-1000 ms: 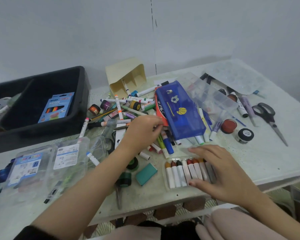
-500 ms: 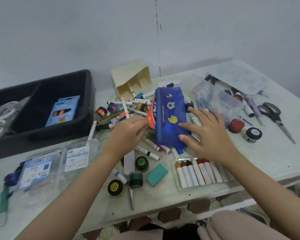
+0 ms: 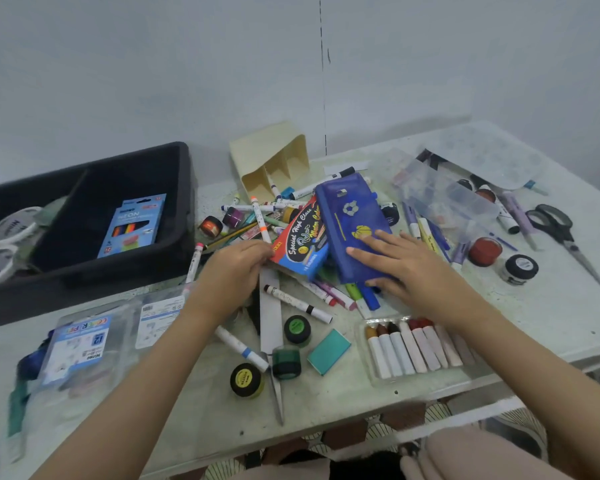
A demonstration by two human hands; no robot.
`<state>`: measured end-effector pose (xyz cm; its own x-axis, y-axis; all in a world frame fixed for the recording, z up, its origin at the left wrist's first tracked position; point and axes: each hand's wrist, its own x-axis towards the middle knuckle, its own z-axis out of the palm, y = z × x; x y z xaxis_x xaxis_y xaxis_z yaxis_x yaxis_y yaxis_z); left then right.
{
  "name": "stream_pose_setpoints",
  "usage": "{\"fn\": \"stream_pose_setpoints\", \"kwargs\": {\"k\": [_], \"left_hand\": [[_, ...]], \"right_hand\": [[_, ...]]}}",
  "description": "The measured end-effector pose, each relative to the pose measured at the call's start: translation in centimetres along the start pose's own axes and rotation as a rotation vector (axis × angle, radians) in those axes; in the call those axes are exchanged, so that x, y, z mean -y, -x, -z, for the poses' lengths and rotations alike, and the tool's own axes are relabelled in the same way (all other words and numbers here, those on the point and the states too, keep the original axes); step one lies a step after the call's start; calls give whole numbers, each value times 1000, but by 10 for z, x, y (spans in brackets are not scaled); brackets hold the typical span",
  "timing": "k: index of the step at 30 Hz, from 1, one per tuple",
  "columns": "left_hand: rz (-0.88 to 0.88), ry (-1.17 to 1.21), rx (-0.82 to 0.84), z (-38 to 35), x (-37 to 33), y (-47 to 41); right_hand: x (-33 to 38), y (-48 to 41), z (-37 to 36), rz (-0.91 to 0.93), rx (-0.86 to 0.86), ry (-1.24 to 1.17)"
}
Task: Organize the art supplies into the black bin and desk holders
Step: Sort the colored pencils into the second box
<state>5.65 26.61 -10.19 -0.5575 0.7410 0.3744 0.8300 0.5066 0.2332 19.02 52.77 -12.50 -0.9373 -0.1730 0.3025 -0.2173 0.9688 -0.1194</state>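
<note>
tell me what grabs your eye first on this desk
The heap of markers and paint pots in the middle, where the left hand grips a water colour box and the right hand lies flat on a blue pencil case. Left of it sits the black bin; behind, a cream desk holder lies tipped over.

Glowing softly and evenly, moderately bright, without any glare.

Casting only faint, soft-edged shadows under the clutter on the pale speckled tabletop [image 3: 551,306]; sinking the inside of the black plastic bin [image 3: 187,188] into near-featureless dark; keeping the print on the red-and-blue cardboard water-colour box [image 3: 300,242] sharp and readable; smearing the clear plastic pencil packet [image 3: 84,344] at lower left; stretching and softening everything toward the corners.
</note>
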Motion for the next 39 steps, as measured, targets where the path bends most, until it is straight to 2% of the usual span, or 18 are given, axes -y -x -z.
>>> {"fn": "stream_pose_setpoints", "kwargs": {"k": [4,7,9,13,18,22,26,30,34,37,39], "left_hand": [[186,55,-26,9,-3,-11],[259,145,-30,1,-24,-26],[287,111,66,-10,-38,-40],[309,-85,248,-30,-44,-61],[321,59,356,-9,-28,-60],[343,88,464,20,-12,-44],[289,83,534,37,-6,-17],[255,237,542,44,-4,5],[284,363,532,50,-6,12],[283,315,567,53,-8,10],[267,202,574,52,-11,9]], "right_hand": [[-18,14,5,-93,52,0],[-6,16,12,-236,46,-110],[5,14,10,-330,49,-146],[19,6,3,-406,26,-114],[16,8,3,-469,-46,-93],[11,20,7,-372,-77,-102],[16,40,23,-202,-99,-234],[16,63,33,-110,93,-332],[18,80,34,-143,244,-279],[19,83,36,-171,300,-252],[20,83,36,-186,305,-222]]}}
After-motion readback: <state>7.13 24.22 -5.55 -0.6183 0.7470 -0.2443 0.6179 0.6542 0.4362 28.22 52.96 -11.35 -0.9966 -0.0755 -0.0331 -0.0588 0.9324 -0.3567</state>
